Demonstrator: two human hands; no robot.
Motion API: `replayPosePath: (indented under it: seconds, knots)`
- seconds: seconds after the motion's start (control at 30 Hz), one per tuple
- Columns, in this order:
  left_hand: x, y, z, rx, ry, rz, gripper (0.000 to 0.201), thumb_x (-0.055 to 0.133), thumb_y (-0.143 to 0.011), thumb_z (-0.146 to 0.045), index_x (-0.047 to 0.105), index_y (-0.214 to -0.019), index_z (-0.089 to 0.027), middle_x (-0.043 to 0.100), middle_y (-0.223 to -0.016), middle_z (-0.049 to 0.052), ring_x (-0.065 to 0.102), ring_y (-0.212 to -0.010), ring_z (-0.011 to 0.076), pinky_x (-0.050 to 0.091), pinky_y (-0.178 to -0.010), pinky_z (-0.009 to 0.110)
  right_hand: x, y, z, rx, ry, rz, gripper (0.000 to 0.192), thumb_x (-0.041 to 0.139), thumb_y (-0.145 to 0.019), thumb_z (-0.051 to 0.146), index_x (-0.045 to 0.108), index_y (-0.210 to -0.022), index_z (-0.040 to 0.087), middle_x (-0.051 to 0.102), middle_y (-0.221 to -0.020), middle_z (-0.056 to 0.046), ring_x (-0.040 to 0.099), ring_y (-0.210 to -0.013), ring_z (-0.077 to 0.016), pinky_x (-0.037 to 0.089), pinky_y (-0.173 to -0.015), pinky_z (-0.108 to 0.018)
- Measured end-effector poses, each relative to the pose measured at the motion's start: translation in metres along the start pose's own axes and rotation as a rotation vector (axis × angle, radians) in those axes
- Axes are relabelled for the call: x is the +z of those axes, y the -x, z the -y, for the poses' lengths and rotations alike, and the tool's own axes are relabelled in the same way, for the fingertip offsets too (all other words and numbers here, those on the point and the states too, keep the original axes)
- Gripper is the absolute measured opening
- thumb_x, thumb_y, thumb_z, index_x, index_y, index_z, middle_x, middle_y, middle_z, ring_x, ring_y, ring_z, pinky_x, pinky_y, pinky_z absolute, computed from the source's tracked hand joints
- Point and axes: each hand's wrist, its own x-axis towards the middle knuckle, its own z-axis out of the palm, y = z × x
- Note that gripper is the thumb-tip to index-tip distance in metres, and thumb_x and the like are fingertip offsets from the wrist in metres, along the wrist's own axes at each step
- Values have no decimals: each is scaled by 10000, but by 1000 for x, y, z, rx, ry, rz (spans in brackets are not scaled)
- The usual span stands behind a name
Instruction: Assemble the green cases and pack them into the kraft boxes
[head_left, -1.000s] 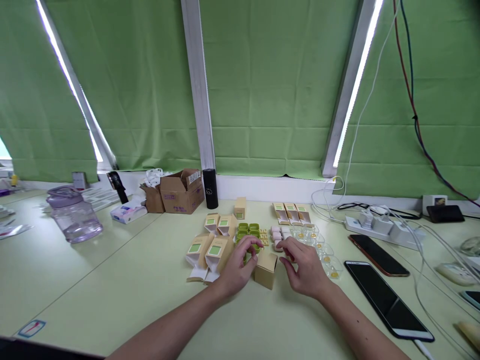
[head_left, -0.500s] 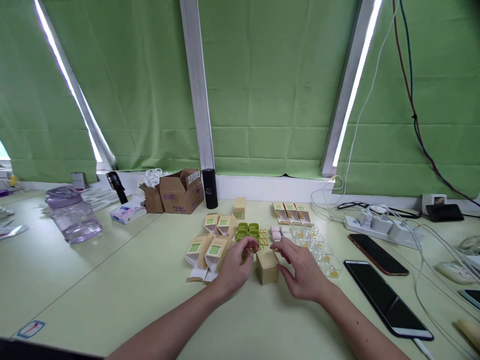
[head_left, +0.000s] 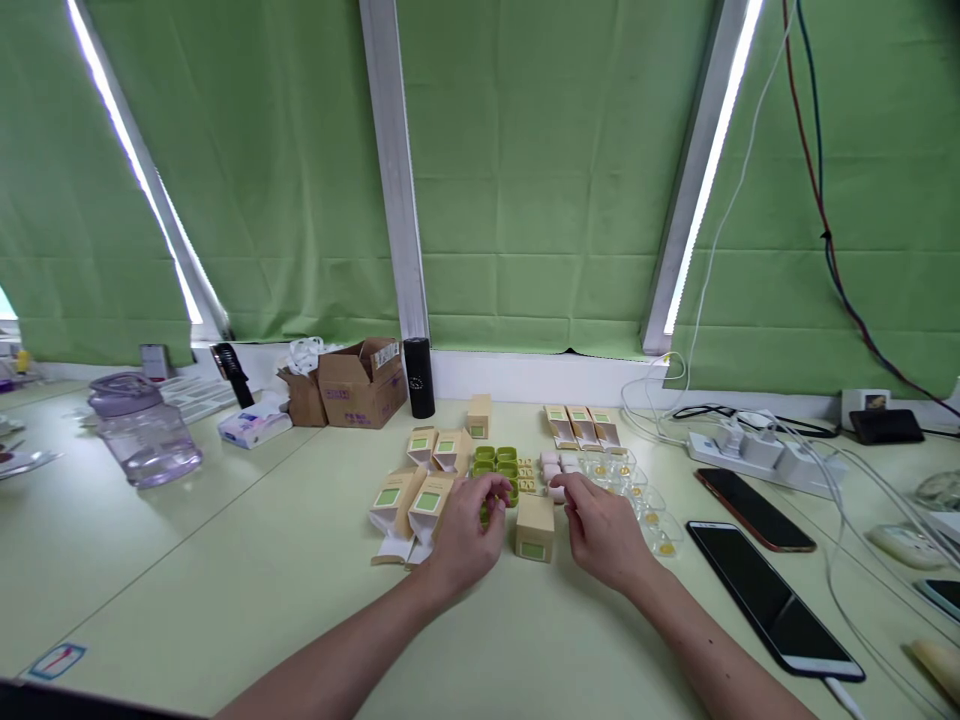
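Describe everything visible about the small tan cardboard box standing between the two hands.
The small tan cardboard box is a closed, roughly cubic carton of plain kraft card with a green square label low on its near face. It stands upright on the pale green table, between the left hand and right hand; neither hand clearly touches it.

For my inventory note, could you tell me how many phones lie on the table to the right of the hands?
2 that are plainly phones: one large dark phone near the front, and one smaller phone behind it, beside the power strip.
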Motion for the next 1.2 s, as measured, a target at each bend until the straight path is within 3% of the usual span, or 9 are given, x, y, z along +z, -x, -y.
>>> replayPosePath:
  seconds: [0.13, 0.33, 0.57, 0.73, 0.83, 0.97, 1.07, 1.2]
  knots:
    - [-4, -2, -11, 129, -87, 72, 244, 602, -907, -193, 599, -1148, -232, 699, -1155, 99, 611, -1114, 315, 422, -1024, 489, 0, 0, 1, 47, 32, -6, 472, 499, -760, -2, 525, -1162, 243, 748, -1059, -40, 701, -750, -207, 294, -552, -280]
    - [-2, -6, -27, 200, -189, 368, 629, 721, -834, -212, 487, -1416, -238, 573, -1449, 152, 486, -1356, 389, 329, -1153, 572, 2, 0, -1, 94, 53, -34, 495, 517, -762, -10, 533, -1190, 239, 754, -1078, -54, 714, -765, -216, 304, -555, -288]
    - [-1, -22, -39, 270, -345, 574, 665, 675, -763, -111, 470, -1376, -268, 635, -1315, 124, 577, -1243, 372, 357, -1107, 557, 3, 0, -1, 125, 48, -54, 504, 521, -770, 6, 564, -1221, 226, 753, -1117, -63, 721, -818, -219, 385, -587, -286]
    - [-8, -42, -50, 240, -454, 693, 525, 661, -778, -142, 499, -1262, -266, 670, -1237, 87, 614, -1199, 332, 398, -1094, 507, 2, -1, 1, 166, 53, -40, 493, 515, -792, 35, 578, -1241, 229, 756, -1127, -51, 716, -813, -212, 397, -597, -286]
    - [-15, -62, -52, 241, -424, 683, 538, 663, -754, -122, 518, -1250, -270, 689, -1248, 68, 636, -1190, 309, 420, -1088, 473, 1, -1, 1, 177, 54, -51, 481, 510, -805, 43, 574, -1243, 231, 755, -1123, -49, 713, -815, -214, 382, -594, -290]
    - [-23, -106, -44, 221, -464, 533, 563, 670, -782, -151, 524, -1316, -252, 694, -1301, 74, 632, -1231, 318, 450, -1074, 442, 1, -1, 3, 188, 65, -56, 471, 515, -811, 41, 574, -1235, 237, 751, -1133, -51, 709, -819, -211, 369, -599, -287]
    - [-21, -145, -30, 234, -584, 453, 578, 670, -790, -162, 524, -1345, -232, 697, -1323, 80, 650, -1220, 311, 485, -1036, 406, 2, -1, 7, 179, 61, -34, 479, 515, -802, 29, 569, -1230, 238, 747, -1142, -51, 716, -846, -215, 359, -597, -282]
    - [-7, -186, -2, 208, -712, 432, 644, 683, -748, -106, 528, -1367, -193, 702, -1318, 113, 654, -1220, 329, 488, -1030, 409, 4, 1, 13, 154, 30, 9, 496, 517, -788, 15, 560, -1226, 243, 748, -1097, -40, 725, -854, -221, 345, -596, -284]
